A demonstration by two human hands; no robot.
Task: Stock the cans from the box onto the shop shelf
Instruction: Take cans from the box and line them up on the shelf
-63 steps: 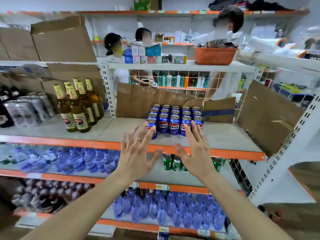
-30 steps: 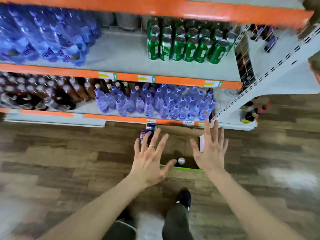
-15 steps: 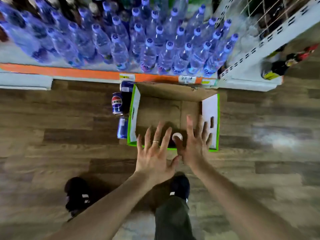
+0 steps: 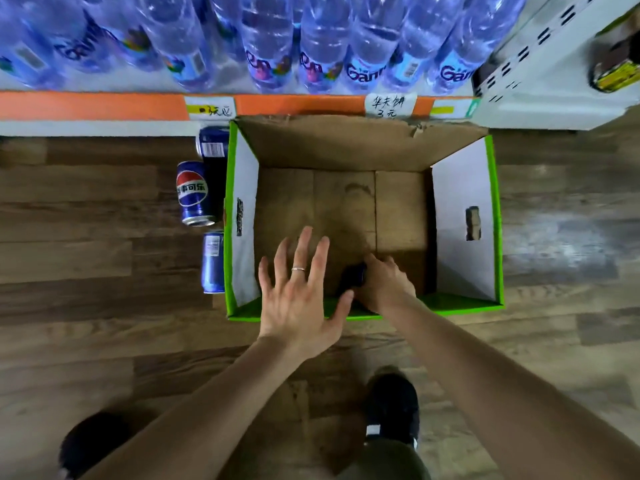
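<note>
Reaching deep to the box's (image 4: 464, 216) six o'clock wall, right hand (image 4: 384, 285) curled round the last dark can (image 4: 353, 277) to lift it, left hand (image 4: 298, 296) spread flat above at nine o'clock, apparently ready to steady.

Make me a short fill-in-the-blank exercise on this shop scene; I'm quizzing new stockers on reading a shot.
1. The right hand grips a dark can inside the ____.
2. The left hand hovers with its fingers ____, holding nothing.
3. Outside the box, along its left wall, ____ blue cans are on the wooden floor.
4. On the shelf above the box stand water ____.

Missing words: box; spread; three; bottles
</note>
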